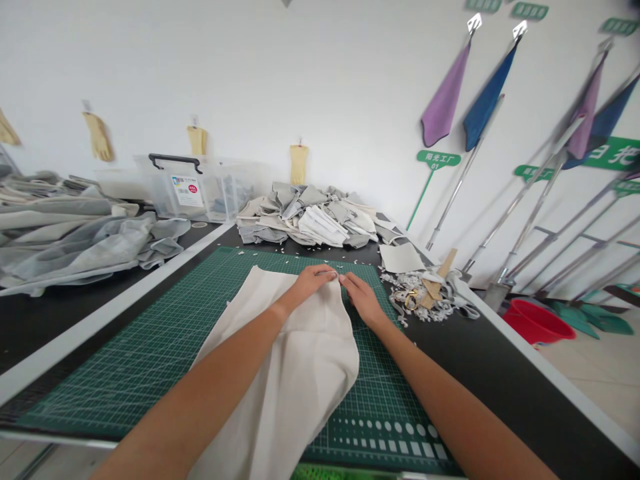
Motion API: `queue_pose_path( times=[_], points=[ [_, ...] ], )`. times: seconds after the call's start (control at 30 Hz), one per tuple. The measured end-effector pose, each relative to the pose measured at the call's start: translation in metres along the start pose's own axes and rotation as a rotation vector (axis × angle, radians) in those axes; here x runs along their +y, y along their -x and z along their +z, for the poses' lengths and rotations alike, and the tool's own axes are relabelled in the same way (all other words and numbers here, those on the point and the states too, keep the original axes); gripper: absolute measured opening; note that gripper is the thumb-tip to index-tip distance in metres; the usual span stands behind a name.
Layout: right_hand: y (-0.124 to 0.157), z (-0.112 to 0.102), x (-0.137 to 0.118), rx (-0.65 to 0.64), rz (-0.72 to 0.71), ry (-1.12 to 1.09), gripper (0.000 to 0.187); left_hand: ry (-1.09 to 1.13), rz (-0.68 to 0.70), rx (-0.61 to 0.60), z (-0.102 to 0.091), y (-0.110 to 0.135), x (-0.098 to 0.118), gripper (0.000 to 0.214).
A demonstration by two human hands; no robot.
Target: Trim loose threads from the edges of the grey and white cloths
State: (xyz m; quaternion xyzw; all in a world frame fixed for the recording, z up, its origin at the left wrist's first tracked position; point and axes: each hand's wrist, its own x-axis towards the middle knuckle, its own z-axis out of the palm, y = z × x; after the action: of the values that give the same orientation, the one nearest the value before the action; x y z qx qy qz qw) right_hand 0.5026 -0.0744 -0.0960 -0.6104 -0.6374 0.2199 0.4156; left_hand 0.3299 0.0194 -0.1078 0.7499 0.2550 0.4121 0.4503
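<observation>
- While 2 hands sit at its top edge, the cream cloth (295, 380) lies in loose folds on the green cutting mat (165, 353), its lower part bunched toward the person.
- The left hand (311, 285): grip closed, fingers curled over the top edge of the cloth, apparently holding it.
- The right hand (363, 300): fingertips on the same edge, just beside the left hand; cannot tell whether this grip has pinched the cloth.
- The mat rests on a black table (480, 347) with a white rim.
- Right of the mat: a heap of pale scraps (435, 297) around gold scissors (410, 300), with a white sheet (401, 258) just beyond.
- Far side of the table: a pile of grey and cream fabric pieces (305, 217) and a see-through plastic box (200, 190) with a black handle.
- Far left: a large heap of grey fabric (75, 233).
- Wall: yellow gloves (99, 137), a purple cloth (445, 93) and a blue cloth (485, 100).
- Floor, right: a red basin (537, 320).
</observation>
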Motion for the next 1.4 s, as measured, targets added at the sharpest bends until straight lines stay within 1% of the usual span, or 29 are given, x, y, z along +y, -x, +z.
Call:
queue_pose_path(
  times=[0.13, 0.37, 0.53, 0.8, 1.07, 1.23, 1.4],
  points=[
    [0.0036, 0.0009, -0.003, 0.027, -0.058, 0.061, 0.043, 0.011, -0.006, -0.015, -0.0011, -0.0004, -0.0022, 0.035],
    [0.0065, 0.0002, -0.0051, -0.005, -0.047, 0.121, 0.04, 0.032, -0.021, -0.066, -0.0036, 0.0009, -0.0065, 0.034],
    [0.0055, -0.0006, -0.0048, -0.042, -0.046, 0.181, 0.038, 0.023, -0.051, -0.082, -0.0041, 0.0021, -0.0063, 0.036],
    [0.0049, 0.001, -0.0023, -0.048, -0.071, 0.251, 0.038, 0.038, -0.087, -0.092, -0.0055, 0.0027, -0.0055, 0.039],
    [0.0046, 0.0024, -0.0003, -0.039, -0.091, 0.273, 0.036, 0.051, -0.103, -0.093, -0.0073, 0.0031, -0.0085, 0.041],
    [0.0053, 0.003, -0.0012, -0.033, -0.1, 0.269, 0.037, 0.031, -0.1, -0.109, -0.0081, 0.0037, -0.0059, 0.044],
    [0.0047, 0.003, -0.0004, -0.027, -0.109, 0.246, 0.038, 0.031, -0.109, -0.099, -0.0088, 0.0049, -0.0044, 0.043]
  ],
)
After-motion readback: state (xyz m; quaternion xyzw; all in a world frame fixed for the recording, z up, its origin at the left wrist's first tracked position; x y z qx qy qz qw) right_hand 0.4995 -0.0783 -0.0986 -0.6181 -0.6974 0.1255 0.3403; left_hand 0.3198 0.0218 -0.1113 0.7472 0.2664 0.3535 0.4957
